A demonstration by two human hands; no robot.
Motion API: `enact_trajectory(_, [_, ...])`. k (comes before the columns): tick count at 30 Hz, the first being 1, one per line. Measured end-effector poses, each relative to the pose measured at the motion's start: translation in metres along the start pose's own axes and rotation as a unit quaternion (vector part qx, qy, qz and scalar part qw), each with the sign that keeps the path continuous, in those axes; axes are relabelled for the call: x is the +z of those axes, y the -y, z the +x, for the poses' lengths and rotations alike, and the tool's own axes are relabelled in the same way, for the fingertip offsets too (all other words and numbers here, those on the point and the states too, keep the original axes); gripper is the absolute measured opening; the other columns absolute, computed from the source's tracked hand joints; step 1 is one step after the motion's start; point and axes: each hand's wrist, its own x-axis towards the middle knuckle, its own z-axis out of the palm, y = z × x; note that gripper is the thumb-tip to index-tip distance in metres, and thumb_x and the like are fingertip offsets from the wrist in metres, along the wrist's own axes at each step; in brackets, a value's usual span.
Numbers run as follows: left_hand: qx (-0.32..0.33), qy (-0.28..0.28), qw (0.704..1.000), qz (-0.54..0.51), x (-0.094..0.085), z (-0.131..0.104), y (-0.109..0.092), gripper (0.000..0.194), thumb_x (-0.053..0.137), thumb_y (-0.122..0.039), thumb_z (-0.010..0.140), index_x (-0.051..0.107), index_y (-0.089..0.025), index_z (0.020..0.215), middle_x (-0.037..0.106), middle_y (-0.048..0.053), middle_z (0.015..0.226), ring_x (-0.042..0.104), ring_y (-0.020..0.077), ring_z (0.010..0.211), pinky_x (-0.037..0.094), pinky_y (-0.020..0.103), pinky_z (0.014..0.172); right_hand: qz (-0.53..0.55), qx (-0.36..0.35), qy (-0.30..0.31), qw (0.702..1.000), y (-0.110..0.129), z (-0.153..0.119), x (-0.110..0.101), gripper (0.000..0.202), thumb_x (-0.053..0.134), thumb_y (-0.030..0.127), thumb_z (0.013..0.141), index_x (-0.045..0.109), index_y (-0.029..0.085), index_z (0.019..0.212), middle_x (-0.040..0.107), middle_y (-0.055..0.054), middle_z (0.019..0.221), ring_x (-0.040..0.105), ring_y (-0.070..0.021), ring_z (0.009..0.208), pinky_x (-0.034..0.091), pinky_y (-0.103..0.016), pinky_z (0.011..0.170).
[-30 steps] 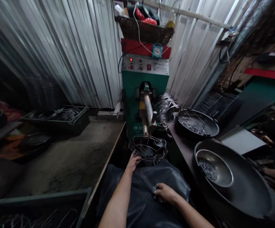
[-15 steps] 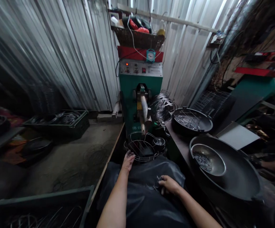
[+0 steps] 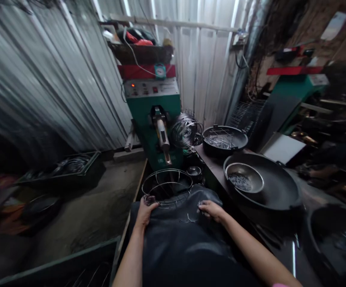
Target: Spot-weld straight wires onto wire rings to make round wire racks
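My left hand is closed on the near left rim of a round wire rack. The rack sits beyond my lap, below the rod-like arm of a green machine. To its right, above the dark apron, my right hand pinches thin wire pieces at its fingertips. They are small and blurred, so their number cannot be told. Loose curved wire pieces lie on the apron just left of that hand.
At right, a large black pan holds a metal bowl of small wire pieces. Behind it stand another pan and a wire coil. Green crates lie at left. Another person's hand shows at far right.
My view has swung right, shifting the scene left. The wire rack has tilted and come nearer with my left hand on its rim. My right hand has lifted slightly, still pinching wire.
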Motion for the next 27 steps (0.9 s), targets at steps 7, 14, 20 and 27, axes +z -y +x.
enact_trajectory(7, [-0.018,-0.024,1.000,-0.005,-0.020,-0.029,-0.042,0.054,0.079,-0.016,0.042,0.054,-0.018,0.089,0.061,-0.001,0.077,0.058,0.0105,0.069,0.048,0.023,0.065,-0.170,0.016,0.031,0.985,0.004,-0.010,-0.007,0.005,0.046,0.014,0.082,0.050,0.016,0.080,0.059,0.004,0.066,0.038,-0.0016,0.036,0.027,-0.013,0.035])
enact_trajectory(14, [-0.069,-0.121,0.988,-0.064,-0.038,-0.046,-0.031,0.035,0.073,-0.017,0.046,0.055,-0.017,0.076,0.057,-0.003,0.067,0.055,0.0090,0.062,0.051,0.029,0.069,-0.279,0.043,0.041,0.958,-0.002,-0.002,0.004,0.011,0.055,0.008,0.076,0.054,0.015,0.085,0.054,0.006,0.055,0.045,-0.0044,0.036,0.031,-0.014,0.038])
enact_trajectory(20, [-0.082,-0.133,0.988,-0.019,-0.028,-0.043,-0.037,0.036,0.073,-0.017,0.046,0.056,-0.017,0.077,0.059,-0.002,0.069,0.058,0.0106,0.067,0.050,0.027,0.067,-0.371,0.052,0.062,0.925,0.010,0.010,0.010,0.020,0.058,0.011,0.075,0.058,0.014,0.094,0.064,0.000,0.072,0.048,-0.0032,0.038,0.038,-0.015,0.043])
enact_trajectory(27, [-0.112,-0.142,0.983,0.034,-0.024,-0.037,-0.038,0.043,0.075,-0.020,0.047,0.055,-0.017,0.085,0.060,-0.001,0.072,0.059,0.0120,0.065,0.049,0.030,0.069,-0.462,0.062,0.111,0.878,0.022,0.022,0.014,0.032,0.067,0.011,0.067,0.062,0.013,0.098,0.068,-0.002,0.075,0.060,-0.0099,0.049,0.044,-0.018,0.051])
